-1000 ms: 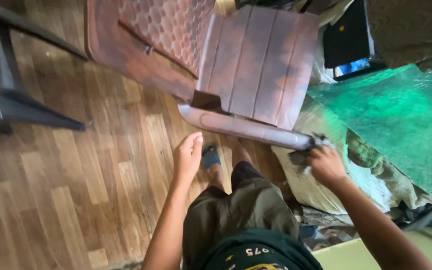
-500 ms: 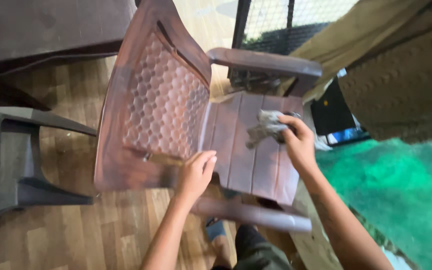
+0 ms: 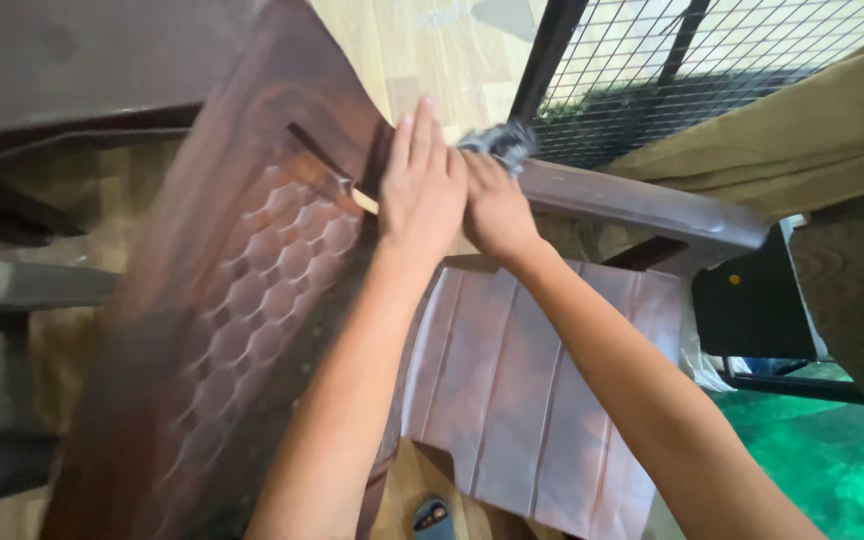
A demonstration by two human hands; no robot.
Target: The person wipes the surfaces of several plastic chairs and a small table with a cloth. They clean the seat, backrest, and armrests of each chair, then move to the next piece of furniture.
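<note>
Both hands are up at the far corner of the chair, where backrest meets armrest. My left hand (image 3: 420, 190) lies flat and open, fingers together and pointing away from me, palm pressed on the top edge of the backrest (image 3: 242, 300); it grips nothing that I can see. My right hand (image 3: 492, 205) sits just beside it, the two touching along the side, and it is closed around a grey rag (image 3: 497, 140), which bunches out past the fingertips onto the near end of the armrest (image 3: 642, 205).

From here the chair (image 3: 522, 400) is a reddish-brown plastic one, seen from above and turned at an angle. Its backrest, with a honeycomb pattern, runs down the left of the view; a narrow slot cuts through it near the top, just left of my left hand. Its ribbed seat lies below my forearms, which cross over it.

Behind the armrest stands a black wire-mesh screen (image 3: 672, 70). A tan cloth (image 3: 812, 130) hangs at the upper right, a green mat (image 3: 832, 470) lies at the lower right, and a dark box (image 3: 752, 300) stands between them. Wood floor (image 3: 432, 50) shows beyond the backrest.
</note>
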